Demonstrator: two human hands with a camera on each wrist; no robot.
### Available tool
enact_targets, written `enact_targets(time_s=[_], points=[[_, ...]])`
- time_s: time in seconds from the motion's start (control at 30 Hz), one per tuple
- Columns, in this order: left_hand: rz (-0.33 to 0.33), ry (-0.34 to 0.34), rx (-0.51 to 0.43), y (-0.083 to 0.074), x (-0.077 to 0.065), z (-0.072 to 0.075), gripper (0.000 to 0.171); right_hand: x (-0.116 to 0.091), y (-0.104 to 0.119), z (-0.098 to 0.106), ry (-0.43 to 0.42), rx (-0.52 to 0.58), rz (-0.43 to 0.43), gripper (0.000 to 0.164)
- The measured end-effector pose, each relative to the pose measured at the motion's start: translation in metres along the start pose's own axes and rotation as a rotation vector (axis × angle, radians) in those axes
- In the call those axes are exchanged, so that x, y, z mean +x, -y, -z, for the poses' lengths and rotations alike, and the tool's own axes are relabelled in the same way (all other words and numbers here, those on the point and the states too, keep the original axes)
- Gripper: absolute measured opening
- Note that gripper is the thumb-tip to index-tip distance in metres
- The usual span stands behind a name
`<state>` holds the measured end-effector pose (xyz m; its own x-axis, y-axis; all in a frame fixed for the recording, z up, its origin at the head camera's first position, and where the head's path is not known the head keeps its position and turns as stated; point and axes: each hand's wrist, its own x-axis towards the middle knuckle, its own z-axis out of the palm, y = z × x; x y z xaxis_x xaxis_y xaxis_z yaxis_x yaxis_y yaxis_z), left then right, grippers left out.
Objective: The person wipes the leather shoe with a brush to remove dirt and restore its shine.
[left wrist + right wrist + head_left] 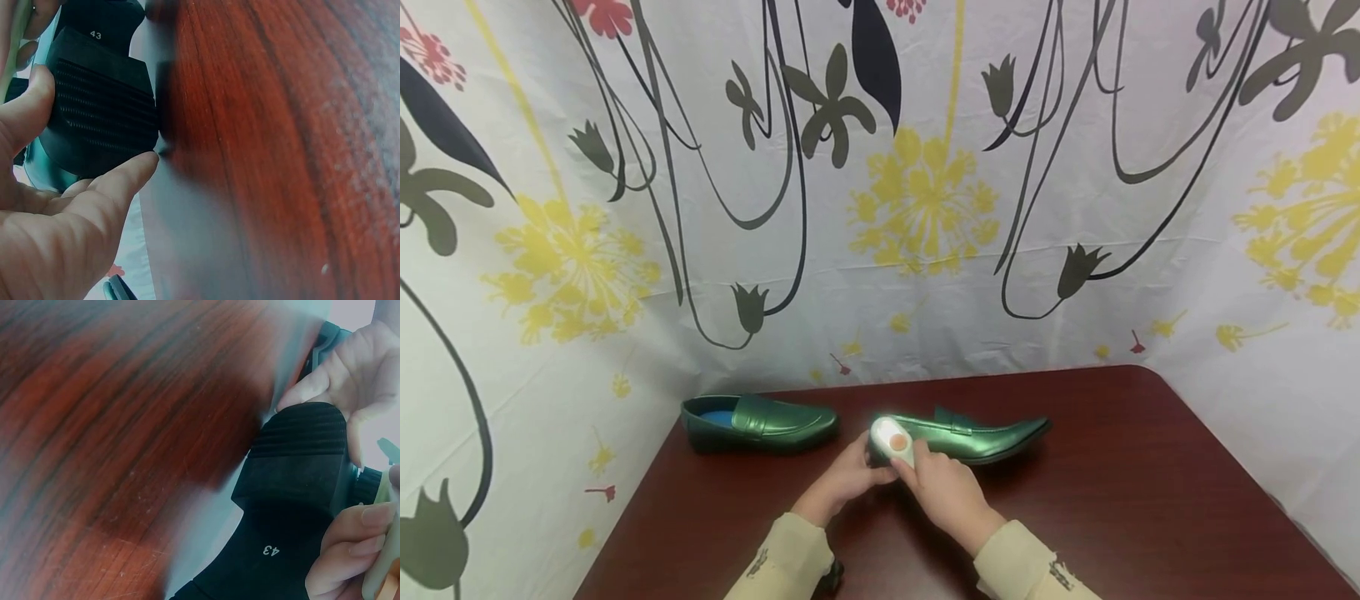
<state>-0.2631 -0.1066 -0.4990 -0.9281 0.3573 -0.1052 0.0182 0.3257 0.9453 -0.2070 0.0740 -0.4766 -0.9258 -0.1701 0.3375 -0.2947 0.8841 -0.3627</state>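
Note:
A shiny green loafer (992, 442) is tilted on its side, toe to the right. My left hand (850, 473) grips it at the heel, thumb and fingers on either side of the black ridged heel block (103, 112). The sole (294, 506), marked 43, faces toward me in both wrist views. My right hand (943, 492) holds a white handheld brush (891, 435) with a peach-coloured round button against the loafer's heel end. Dark bristles (369, 484) show between the brush and the shoe in the right wrist view.
A second green loafer (797, 421) with a blue insole stands upright on the left, toe pointing right. Both are on a dark red wooden table (1090, 517) with a rounded far corner. White flower-patterned cloth (925, 317) hangs close behind and at the sides.

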Motion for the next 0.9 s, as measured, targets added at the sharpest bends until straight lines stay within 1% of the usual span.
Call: enact_targets(time_s=[0.13,0.3,0.53,0.73,0.9], points=[[-0.023,-0.003,-0.004,0.0003,0.001,-0.0007,0.09,-0.0007,0.0007,0.0,0.006,-0.012,0.004,0.037],[-0.031,-0.013,0.0,0.001,0.0018,-0.0013,0.089,-0.0021,0.0018,-0.0002,-0.004,-0.023,0.017,0.036],[-0.046,-0.006,0.012,0.0028,0.0007,-0.0015,0.09,-0.0051,0.0035,-0.0022,0.018,-0.006,0.027,0.037],[-0.068,-0.007,0.009,0.003,0.0006,-0.0028,0.089,-0.0071,0.0021,-0.0038,-0.012,-0.039,0.047,0.037],[-0.061,-0.017,0.017,0.0016,0.0002,-0.0031,0.084,-0.0095,0.0003,-0.0024,-0.043,-0.061,0.066,0.038]])
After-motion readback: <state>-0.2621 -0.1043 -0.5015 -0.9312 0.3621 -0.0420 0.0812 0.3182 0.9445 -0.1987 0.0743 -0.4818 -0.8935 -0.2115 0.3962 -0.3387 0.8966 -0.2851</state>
